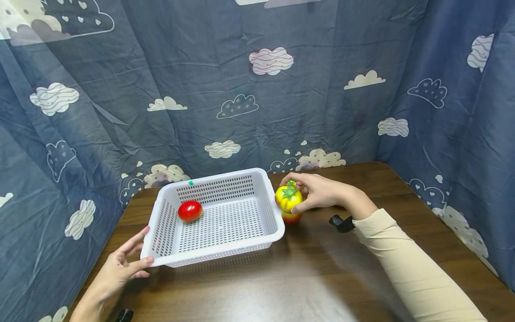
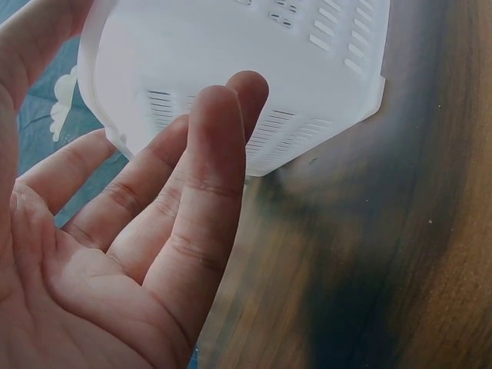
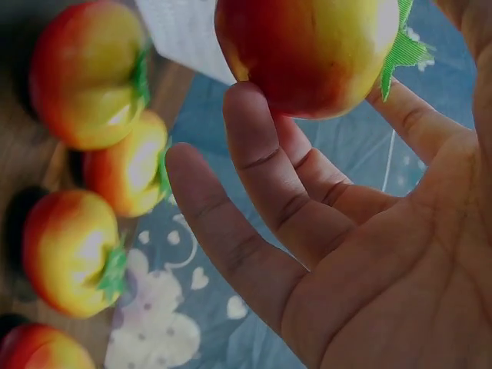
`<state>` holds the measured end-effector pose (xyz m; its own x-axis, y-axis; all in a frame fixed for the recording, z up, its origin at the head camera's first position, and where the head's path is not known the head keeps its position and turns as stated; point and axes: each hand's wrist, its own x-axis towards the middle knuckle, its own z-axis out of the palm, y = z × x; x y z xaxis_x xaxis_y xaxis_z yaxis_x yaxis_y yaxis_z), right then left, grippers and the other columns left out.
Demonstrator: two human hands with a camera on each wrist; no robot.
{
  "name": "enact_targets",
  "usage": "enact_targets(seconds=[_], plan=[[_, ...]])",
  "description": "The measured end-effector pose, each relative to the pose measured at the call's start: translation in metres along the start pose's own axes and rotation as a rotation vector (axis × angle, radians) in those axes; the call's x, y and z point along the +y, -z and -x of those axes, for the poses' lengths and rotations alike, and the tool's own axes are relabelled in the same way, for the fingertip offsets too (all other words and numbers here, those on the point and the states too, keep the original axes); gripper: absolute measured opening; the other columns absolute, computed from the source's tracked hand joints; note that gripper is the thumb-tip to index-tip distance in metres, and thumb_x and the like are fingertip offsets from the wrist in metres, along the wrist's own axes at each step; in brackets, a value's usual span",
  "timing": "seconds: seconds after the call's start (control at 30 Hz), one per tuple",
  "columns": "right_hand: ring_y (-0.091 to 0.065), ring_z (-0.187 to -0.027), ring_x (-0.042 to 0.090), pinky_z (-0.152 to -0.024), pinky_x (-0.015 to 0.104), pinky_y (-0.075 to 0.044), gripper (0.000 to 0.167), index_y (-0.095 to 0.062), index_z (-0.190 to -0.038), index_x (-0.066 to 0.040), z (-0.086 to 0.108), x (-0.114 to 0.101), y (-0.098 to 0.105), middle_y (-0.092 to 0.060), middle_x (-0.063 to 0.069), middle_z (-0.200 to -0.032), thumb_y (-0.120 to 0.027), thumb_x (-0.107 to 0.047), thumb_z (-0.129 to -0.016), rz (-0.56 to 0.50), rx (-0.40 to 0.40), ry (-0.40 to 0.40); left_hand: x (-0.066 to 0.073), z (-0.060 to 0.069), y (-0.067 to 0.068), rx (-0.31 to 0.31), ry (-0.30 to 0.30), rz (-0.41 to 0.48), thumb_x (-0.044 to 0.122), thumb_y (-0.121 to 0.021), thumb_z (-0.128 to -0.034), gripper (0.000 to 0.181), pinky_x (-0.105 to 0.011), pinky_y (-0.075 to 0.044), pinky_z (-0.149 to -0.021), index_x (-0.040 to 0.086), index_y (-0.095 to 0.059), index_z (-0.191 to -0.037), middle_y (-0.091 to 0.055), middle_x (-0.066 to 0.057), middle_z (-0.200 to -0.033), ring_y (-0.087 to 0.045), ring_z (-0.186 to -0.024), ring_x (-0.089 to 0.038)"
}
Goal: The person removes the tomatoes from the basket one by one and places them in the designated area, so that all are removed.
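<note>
In the head view, my left hand [image 1: 116, 270] holds the front left corner of a white perforated plastic basket [image 1: 209, 250], thumb on the rim and a finger on the left side. Its other fingers lie below the rim in the left wrist view. A glossy red oval fruit [image 1: 190, 211] lies in the basket's left part. My right hand [image 1: 319, 190] grips a yellow-red tomato [image 1: 288, 199] with a green leafy top, just outside the basket's right rim. Fingertips touch the tomato's underside in the right wrist view.
Another reddish tomato [image 1: 291, 218] sits under the held one, partly covered. Several yellow-red tomatoes [image 3: 73, 254] stand on the wooden table [image 1: 306, 277], mostly hidden by my right hand in the head view. A cloud-print curtain [image 1: 193, 134] borders the table at back and sides.
</note>
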<state>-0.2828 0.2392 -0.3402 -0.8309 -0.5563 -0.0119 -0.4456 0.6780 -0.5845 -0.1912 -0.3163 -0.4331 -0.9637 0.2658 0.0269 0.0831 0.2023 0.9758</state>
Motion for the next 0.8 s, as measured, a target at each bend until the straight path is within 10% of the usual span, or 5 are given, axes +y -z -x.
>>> enact_targets(seconds=[0.8], plan=[[-0.059,-0.088,0.021,-0.080,0.029,-0.050,0.069,-0.057,-0.140,-0.015,0.039,0.066,-0.010,-0.065,0.007,-0.100,-0.091,-0.033,-0.083,-0.047,0.035,-0.108,0.000,0.000,-0.001,-0.005,-0.011,0.038,-0.005,-0.065,-0.1022,0.079,-0.033,-0.065,-0.071,0.016,-0.031,-0.170,-0.072,0.013,-0.124,-0.077,-0.095,-0.013]])
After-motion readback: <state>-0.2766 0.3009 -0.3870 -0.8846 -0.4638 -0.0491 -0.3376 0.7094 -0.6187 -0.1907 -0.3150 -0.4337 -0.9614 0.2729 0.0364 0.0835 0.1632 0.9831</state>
